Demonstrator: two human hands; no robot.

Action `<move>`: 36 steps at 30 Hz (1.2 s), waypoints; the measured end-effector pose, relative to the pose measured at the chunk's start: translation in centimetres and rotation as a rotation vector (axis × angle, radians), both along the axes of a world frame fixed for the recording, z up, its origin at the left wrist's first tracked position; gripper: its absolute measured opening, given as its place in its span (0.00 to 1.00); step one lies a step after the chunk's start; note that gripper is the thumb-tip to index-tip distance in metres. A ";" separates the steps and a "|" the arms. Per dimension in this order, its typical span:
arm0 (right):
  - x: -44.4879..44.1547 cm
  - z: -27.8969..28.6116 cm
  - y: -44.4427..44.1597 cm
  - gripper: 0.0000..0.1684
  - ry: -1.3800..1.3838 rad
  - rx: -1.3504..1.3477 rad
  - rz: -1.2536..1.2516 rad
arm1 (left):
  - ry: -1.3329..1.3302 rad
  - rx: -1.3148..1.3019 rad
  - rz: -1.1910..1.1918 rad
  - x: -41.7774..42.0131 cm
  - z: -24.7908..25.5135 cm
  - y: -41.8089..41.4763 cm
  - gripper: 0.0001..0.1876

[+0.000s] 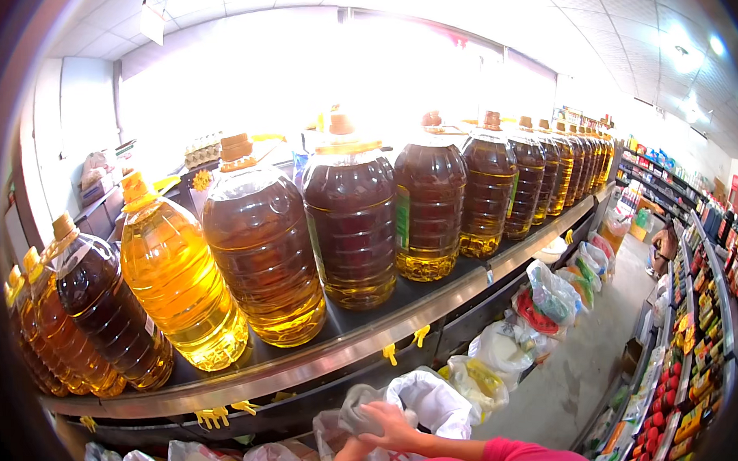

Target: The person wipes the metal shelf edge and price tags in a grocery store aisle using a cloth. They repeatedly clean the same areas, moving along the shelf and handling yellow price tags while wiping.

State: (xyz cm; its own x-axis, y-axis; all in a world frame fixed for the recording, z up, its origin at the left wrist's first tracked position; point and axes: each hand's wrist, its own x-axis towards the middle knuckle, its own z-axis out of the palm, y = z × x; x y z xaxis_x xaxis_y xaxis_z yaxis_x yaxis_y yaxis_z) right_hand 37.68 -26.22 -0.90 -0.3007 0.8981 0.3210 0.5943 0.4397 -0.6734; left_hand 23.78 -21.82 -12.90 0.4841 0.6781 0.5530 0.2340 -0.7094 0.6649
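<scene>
At the bottom of the head view, my right hand [394,425] grips a bunched grey cloth [360,408]. My left hand [350,454] comes up just below it, close to the cloth; its fingers are mostly hidden, so its hold is unclear. An open white sack [439,400] with a rolled rim stands right beside my right hand. Above my hands runs the metal edge [353,346] of a shelf. On that shelf stand large clear bottles of oil, among them a dark one [351,230] and a bright yellow one [181,285].
Yellow plastic clips [390,353] hang under the shelf edge. Several open bags [502,348] line the floor below it. To the right, a grey floor aisle [575,359] separates them from a shelf of packed bottles [696,364]. Farther down the aisle a person [664,247] is low down.
</scene>
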 end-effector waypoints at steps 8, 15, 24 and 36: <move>2.8 -2.7 0.7 0.40 0.766 -0.572 0.117 | 0.533 0.059 -0.060 2.6 7.0 -0.8 0.11; 4.9 -5.6 1.8 0.28 0.788 -0.538 -0.189 | 1.092 -0.284 -0.134 4.1 15.1 -2.8 0.20; 18.3 -3.3 2.0 0.29 1.837 -0.581 -0.143 | 0.422 -0.259 0.030 6.0 11.3 -2.6 0.27; 28.2 -16.6 15.0 0.23 1.929 -0.393 -0.432 | 0.557 -0.197 0.415 11.0 -2.9 5.1 0.36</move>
